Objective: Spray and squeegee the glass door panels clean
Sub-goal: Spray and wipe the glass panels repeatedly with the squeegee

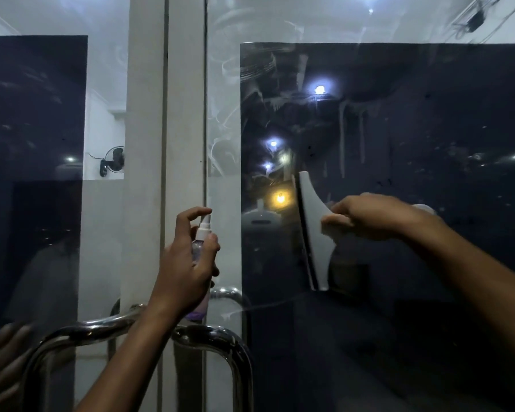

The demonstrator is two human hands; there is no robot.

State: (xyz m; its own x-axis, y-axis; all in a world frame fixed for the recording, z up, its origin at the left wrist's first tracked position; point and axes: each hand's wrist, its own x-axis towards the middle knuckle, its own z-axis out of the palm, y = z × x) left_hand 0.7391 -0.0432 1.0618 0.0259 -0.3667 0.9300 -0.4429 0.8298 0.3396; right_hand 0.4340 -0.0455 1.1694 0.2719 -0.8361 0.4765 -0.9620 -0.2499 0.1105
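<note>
Left hand (pixel 188 263) is wrapped round a small spray bottle (pixel 201 251), index finger raised over the white nozzle, held near the door frame (pixel 167 144). Right hand (pixel 372 217) is gripped on the squeegee (pixel 312 233) handle; blade is set vertical against the dark glass panel (pixel 414 129), where streaks & drip runs are seen. Chrome door handles (pixel 208 340) are seen below the bottle.

Dark tinted glass door panel (pixel 414 150) in pale frame (pixel 185 114), streaked with drip runs; grey squeegee (pixel 314 233) blade upright against it; chrome tubular pull handles (pixel 220 343) mounted below.
</note>
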